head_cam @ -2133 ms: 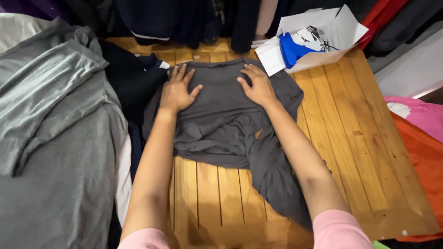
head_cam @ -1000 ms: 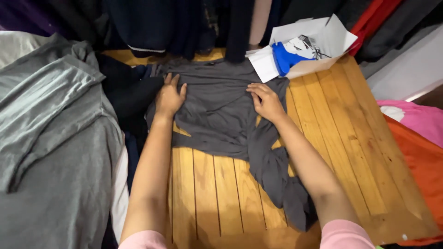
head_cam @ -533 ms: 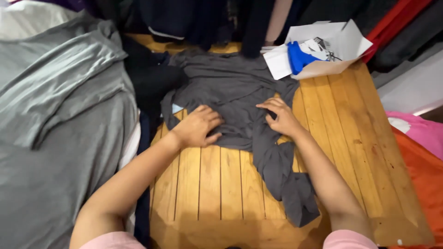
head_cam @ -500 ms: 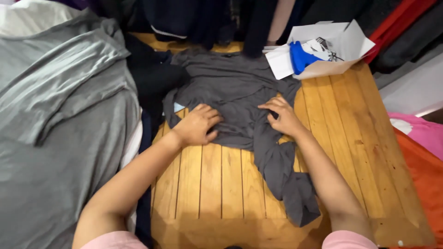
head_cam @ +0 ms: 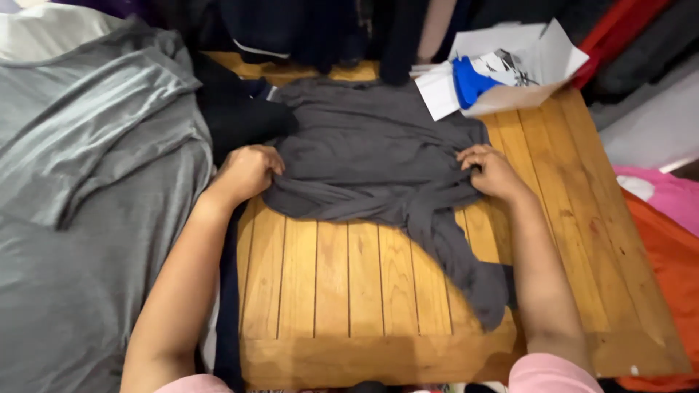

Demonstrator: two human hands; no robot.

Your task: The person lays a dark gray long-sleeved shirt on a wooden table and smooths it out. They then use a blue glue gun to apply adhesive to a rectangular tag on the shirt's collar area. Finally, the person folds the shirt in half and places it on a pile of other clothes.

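While the dark grey shirt (head_cam: 378, 160) lies spread across the far half of the wooden table (head_cam: 335, 291), both hands pinch its near folded edge. The left hand (head_cam: 247, 171) is closed on the left corner of the fold, fingers curled tight into the cloth; the right hand (head_cam: 491, 171) grips the right corner in the same way, fingers bunched around a small gather of fabric. One loose sleeve (head_cam: 466, 269) trails toward the near right, its end close to the table's near edge.

That sleeve looks the likeliest trouble: being soft, limp jersey, it could drag or slide off the edge if the fold is pulled, and the wrinkled middle may bunch up unevenly since only the corners are held.

Beyond the shirt, the table is made of warm, smooth slats with narrow gaps. A white cardboard box (head_cam: 510, 65) with a blue item (head_cam: 470, 80) inside sits at the far right, touching the shirt's edge. Light grey garments (head_cam: 87, 189) lie heaped at the left, dark clothes (head_cam: 291, 29) hang at the far side, and pink and orange fabric (head_cam: 666, 240) sits at the right.
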